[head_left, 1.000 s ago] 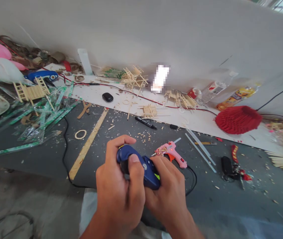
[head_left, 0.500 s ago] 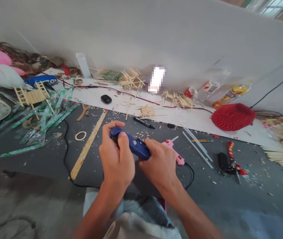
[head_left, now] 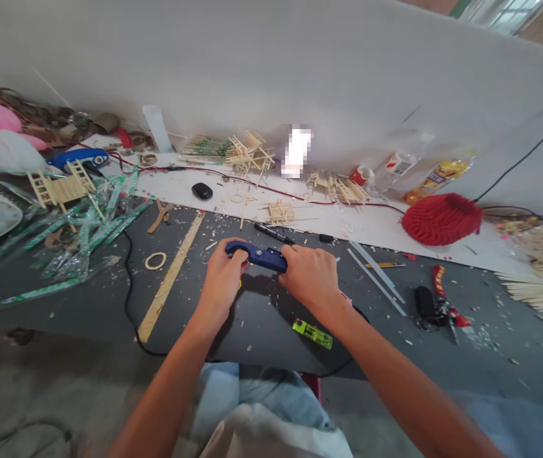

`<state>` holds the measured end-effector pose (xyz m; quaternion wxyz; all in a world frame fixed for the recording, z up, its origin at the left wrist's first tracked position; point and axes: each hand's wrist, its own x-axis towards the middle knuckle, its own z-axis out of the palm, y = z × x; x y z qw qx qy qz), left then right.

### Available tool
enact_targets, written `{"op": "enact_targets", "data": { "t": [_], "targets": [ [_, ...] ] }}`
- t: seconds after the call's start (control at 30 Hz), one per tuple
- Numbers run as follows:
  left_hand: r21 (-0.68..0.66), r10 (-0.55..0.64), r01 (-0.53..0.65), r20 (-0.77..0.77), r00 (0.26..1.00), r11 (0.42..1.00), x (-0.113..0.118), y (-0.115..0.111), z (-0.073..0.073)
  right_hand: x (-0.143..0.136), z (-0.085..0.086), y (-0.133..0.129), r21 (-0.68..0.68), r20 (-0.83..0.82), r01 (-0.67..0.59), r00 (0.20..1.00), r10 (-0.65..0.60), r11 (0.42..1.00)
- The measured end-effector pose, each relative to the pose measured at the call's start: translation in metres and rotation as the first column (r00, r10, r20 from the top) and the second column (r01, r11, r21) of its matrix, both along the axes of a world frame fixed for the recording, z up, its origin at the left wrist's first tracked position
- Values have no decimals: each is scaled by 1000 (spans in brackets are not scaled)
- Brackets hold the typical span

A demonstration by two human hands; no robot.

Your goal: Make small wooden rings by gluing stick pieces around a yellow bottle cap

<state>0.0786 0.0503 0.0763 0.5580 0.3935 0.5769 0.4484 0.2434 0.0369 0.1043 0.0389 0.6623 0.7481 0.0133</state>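
Both my hands grip a dark blue hand tool with a curved end and a round metal screw on its side; its exact kind I cannot make out. My left hand is closed round the curved end, and a small bit of yellow shows beneath its fingers. My right hand wraps the other end, knuckles up. The tool is held roughly level above the dark tabletop. A small neon yellow-green plastic item lies below my right hand. Behind that wrist, the pink glue gun is mostly hidden.
A black marker and stick models lie beyond my hands. Clear glue sticks, keys and a red pleated object are to the right. Left are a tape ring, a wooden strip and plastic wrappers.
Both hands and the blue tool have moved forward, away from my body, and the tool has turned more level. The neon yellow-green item now shows on the tabletop.
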Motion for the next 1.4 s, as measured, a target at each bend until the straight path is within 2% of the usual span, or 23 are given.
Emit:
{"op": "enact_targets", "data": {
  "t": [0.17, 0.37, 0.57, 0.73, 0.83, 0.93, 1.0, 1.07, 1.2, 1.4],
  "targets": [
    [-152, -87, 80, -35, 996, 985, -13, 9, -16, 14, -17, 13, 4, 71, -74, 995, 73, 997],
    [-170, -72, 65, -36, 997, 983, -32, 11, -22, 19, -21, 24, 72, 102, -105, 990, 97, 992],
    [-58, -118, 115, -49, 992, 992, -48, -10, -11, 21, -10, 23, 111, 18, -112, 994, 111, 987],
    [-2, -200, 200, -34, 979, 980, -51, -34, 11, 24, 5, 9, 66, -182, -58, 981, 69, 996],
    [44, -245, 247, -37, 969, 968, -47, -48, 26, 16, 17, -15, -22, -410, -63, 911, 48, 998],
    [66, -273, 279, -84, 958, 958, -42, -57, 37, 3, 25, -41, -182, -696, -66, 714, -81, 981],
    [74, -285, 296, -130, 950, 952, -39, -60, 42, -4, 27, -53, -268, -773, -90, 615, -158, 959],
    [79, -291, 308, -172, 941, 948, -38, -61, 46, -7, 27, -58, -313, -801, -105, 564, -203, 944],
    [96, -278, 305, -221, 935, 947, -40, -67, 50, -7, 24, -61, -341, -803, -80, 543, -246, 937],
    [58, -254, 284, -302, 919, 957, -42, -74, 43, -6, 24, -67, -353, -791, -103, 564, -238, 930]
  ]
}}
